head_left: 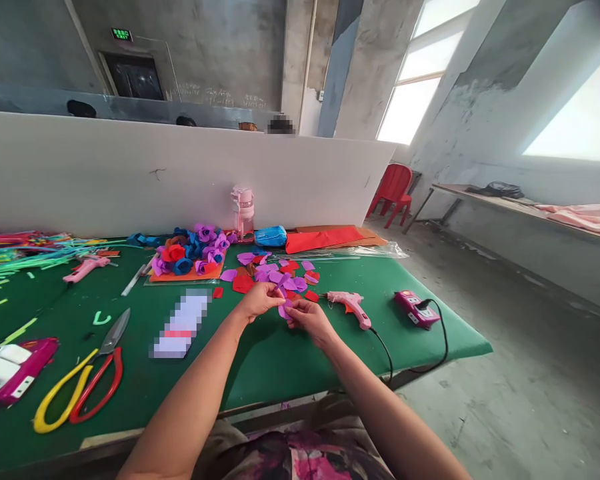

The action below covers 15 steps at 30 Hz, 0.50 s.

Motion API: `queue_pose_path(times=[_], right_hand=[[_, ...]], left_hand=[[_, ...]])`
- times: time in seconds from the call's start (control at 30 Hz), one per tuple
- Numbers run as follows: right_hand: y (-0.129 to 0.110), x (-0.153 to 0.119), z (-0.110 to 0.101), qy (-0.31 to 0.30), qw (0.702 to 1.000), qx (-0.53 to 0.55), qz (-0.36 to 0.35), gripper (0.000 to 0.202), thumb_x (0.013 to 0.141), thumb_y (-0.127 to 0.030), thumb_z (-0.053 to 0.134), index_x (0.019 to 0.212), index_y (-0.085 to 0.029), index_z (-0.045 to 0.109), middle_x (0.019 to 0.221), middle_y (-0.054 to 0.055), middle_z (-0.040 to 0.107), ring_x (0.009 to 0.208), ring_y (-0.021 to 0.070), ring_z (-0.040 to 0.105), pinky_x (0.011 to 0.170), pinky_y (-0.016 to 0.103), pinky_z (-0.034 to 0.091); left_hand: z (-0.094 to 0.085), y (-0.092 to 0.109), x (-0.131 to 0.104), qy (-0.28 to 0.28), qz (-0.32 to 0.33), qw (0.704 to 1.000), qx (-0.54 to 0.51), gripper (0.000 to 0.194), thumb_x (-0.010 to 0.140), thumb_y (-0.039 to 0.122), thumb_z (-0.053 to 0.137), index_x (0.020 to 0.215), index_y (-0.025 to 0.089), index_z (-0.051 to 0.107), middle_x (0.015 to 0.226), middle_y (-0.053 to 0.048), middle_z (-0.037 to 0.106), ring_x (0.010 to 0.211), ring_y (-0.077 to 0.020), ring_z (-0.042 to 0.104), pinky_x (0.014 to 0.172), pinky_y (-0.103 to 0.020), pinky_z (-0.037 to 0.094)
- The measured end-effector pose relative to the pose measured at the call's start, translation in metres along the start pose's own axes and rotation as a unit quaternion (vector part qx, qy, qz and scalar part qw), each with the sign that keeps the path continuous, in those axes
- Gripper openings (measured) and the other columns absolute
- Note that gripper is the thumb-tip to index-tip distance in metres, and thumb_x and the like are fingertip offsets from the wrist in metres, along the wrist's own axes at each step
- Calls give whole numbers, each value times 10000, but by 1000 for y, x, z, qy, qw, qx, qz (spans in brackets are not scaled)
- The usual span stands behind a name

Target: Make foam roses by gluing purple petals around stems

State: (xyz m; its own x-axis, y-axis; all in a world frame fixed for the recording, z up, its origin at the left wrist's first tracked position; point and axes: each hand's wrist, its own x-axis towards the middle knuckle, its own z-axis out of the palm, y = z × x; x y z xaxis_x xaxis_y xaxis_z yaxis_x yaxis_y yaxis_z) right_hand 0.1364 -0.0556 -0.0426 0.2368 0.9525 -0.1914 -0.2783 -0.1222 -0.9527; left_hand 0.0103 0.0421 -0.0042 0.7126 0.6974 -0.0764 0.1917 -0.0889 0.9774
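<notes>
Between my two hands is a small purple paper petal, held just above the green table. My left hand pinches its upper left side, fingertips pressed together. On the lower right, my right hand grips it between thumb and fingers. Loose purple petals and red petals lie in a pile right behind the hands. A pink glue gun rests to the right of my right hand, its nozzle pointing left. Finished paper flowers in purple, blue and red are heaped on an orange sheet at the back left.
Scissors with yellow and red handles lie at left, near a power strip. Another power strip sits at right with a cord. A pink bottle stands against the white partition. A second glue gun lies among colourful strips.
</notes>
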Motion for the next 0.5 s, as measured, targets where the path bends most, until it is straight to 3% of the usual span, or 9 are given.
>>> queue_pose_path(times=[0.17,0.27,0.33,0.43,0.5], right_hand=[[-8,-14,-19,43,996,-75,-32,330,584,-438,738,689,-157,599,569,-7,596,468,95,516,472,232,430],[-25,-29,-50,140,971,-138,-135,254,658,-414,669,707,-170,618,573,1,593,469,98,478,443,226,374],[-38,-41,-72,187,956,-136,-179,202,673,-349,638,796,-189,647,681,10,635,516,102,493,478,230,384],[-50,-56,-93,201,964,-95,-144,112,650,-276,622,670,-172,656,601,1,601,526,97,491,502,222,381],[-49,-62,-94,157,982,-38,-98,129,633,-280,645,605,-154,652,583,9,587,522,96,491,514,228,397]], left_hand=[[1,-3,1,-9,-10,1000,14,142,586,237,666,610,139,566,572,32,558,577,-105,521,618,-233,399],[1,-3,2,-22,-21,999,17,153,585,242,668,623,134,566,584,30,555,587,-103,520,631,-234,394],[1,-5,2,-36,-27,999,19,155,582,241,667,630,131,568,596,26,559,592,-103,518,631,-234,389],[4,-7,3,-54,-36,998,26,163,572,243,670,619,132,560,600,23,564,592,-106,514,621,-234,382],[7,-7,4,-57,-42,997,31,173,565,250,674,612,132,556,593,25,561,586,-106,509,610,-231,376]])
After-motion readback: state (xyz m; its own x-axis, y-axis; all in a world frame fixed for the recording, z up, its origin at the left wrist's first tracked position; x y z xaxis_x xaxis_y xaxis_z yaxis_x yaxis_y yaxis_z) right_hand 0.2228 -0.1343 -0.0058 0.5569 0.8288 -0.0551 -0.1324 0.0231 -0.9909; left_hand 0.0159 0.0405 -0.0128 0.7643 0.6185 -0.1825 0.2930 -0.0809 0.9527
